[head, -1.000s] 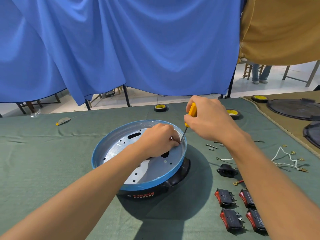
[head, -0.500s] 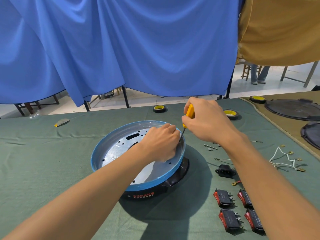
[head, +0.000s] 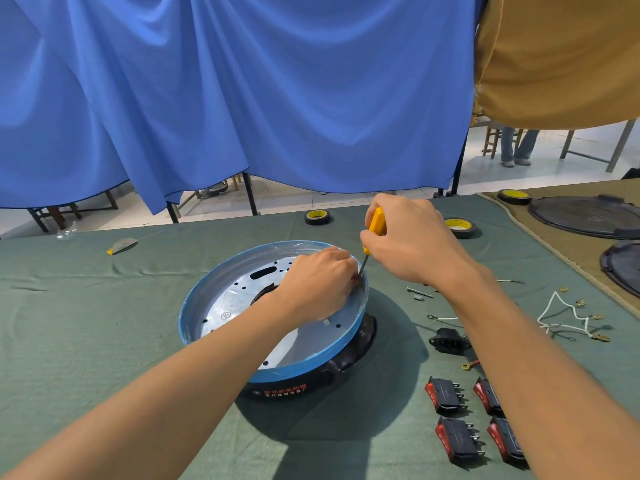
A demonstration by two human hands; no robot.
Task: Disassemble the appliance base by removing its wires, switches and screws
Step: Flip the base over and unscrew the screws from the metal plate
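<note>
From the head view, we see the appliance base (head: 294, 370) sitting in the middle of the green cloth (head: 86, 323), blue rim up and black body beneath. Our left hand (head: 318, 282) lies inside the base at the far right of the rim, fingers curled down onto the metal plate (head: 221, 306). We cannot tell whether they pinch anything, though a speck of red shows at the fingertips.

Our right hand (head: 412, 244) grips the screwdriver (head: 376, 221), fingers and thumb wrapped round its yellow handle. The shaft slants down to the inside of the rim, just beside the left fingertips.

To the right of the base lie four black and red switches (head: 446, 396) in a group, a black socket (head: 448, 341), and white wires (head: 568, 317) with brass terminals. Two tape rolls (head: 317, 217) lie at the cloth's far edge, below the blue curtain (head: 242, 98).
</note>
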